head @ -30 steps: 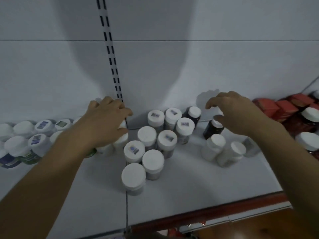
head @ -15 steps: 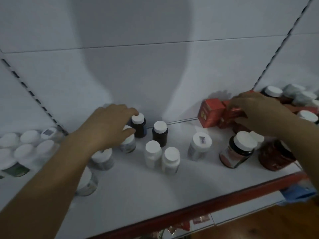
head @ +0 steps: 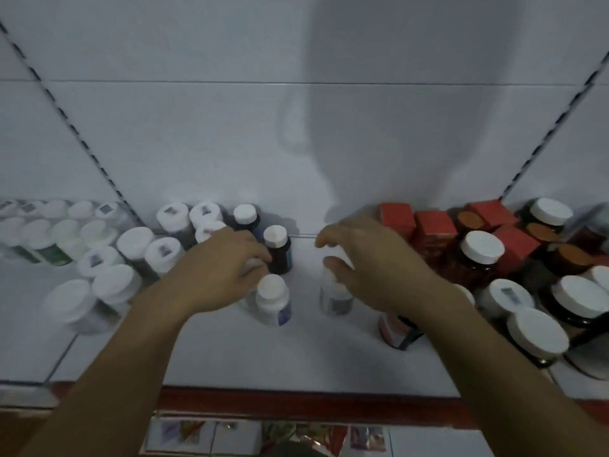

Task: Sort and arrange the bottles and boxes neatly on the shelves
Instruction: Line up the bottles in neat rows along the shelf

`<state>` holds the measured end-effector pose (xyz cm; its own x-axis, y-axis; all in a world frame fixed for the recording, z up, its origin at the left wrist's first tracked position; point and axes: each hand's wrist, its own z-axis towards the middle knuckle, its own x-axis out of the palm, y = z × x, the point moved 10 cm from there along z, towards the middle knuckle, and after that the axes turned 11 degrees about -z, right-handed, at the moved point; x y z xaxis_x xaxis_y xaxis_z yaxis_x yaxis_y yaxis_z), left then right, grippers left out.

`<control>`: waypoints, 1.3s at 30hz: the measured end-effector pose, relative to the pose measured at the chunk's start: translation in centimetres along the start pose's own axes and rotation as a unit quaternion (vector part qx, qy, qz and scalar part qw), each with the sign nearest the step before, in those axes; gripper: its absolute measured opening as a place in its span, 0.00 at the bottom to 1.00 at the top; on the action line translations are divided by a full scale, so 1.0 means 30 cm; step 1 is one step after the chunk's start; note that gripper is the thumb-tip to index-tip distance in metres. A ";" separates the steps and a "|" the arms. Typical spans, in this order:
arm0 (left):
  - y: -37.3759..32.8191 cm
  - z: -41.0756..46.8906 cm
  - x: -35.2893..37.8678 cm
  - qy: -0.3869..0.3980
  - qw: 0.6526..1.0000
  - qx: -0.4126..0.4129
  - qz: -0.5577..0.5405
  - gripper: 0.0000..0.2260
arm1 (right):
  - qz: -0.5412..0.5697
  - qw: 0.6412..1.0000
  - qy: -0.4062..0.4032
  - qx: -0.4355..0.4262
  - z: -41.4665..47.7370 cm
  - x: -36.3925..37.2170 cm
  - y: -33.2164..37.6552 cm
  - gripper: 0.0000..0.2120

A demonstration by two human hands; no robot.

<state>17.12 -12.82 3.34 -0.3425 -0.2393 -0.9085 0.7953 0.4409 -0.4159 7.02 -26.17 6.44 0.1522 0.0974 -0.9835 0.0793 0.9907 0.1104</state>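
Down at the bottom edge of the frame there's a lower shelf with some colourful packets [head: 296,437] on it. Above that is the red front lip [head: 296,402] of the white shelf [head: 296,354] that everything sits on. Both forearms come up from the bottom corners.

Lower right, a big dark jar with a white lid [head: 537,331] is nearest. A reddish-labelled bottle [head: 392,328] pokes out from under the right wrist. It looks tilted but it's mostly hidden.

Middle of the frame, the left hand [head: 217,272] has its fingers curled down over a small white cap [head: 254,262], gripping it as far as I can see. The bottle under it is out of sight. Just below those fingertips stands a white bottle with a purplish label [head: 272,300].

The right hand [head: 369,262] is clawed over a grey-labelled bottle [head: 334,296] with the thumb across its cap. It's blurry, so I can't tell if it's actually got hold.

Between the hands and a bit further back is a dark bottle with a blue label [head: 278,252]. Left of centre there's a bunch of white-capped bottles [head: 108,258] packed close together. Back right are red boxes [head: 435,229] against the white back panel [head: 230,143], and slotted uprights [head: 82,140] run up both sides.
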 end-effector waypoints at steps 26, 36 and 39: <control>0.423 -0.655 -0.492 -0.403 0.901 -0.154 -0.050 0.18 | 0.265 0.931 -0.250 -0.017 0.309 -0.083 0.359 0.16; 0.742 -0.738 -0.566 -0.359 0.917 -0.163 -0.052 0.17 | 0.069 0.992 -0.047 -0.095 0.801 0.110 0.731 0.19; 0.828 -0.743 -0.564 -0.322 0.932 -0.156 -0.058 0.17 | 0.009 0.998 0.018 -0.054 0.870 0.232 0.767 0.20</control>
<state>31.53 21.47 7.51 0.0342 -0.7258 -0.6871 0.5532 0.5863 -0.5918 35.60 -5.18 5.88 0.1174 0.1174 -0.9861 -0.0308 0.9929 0.1146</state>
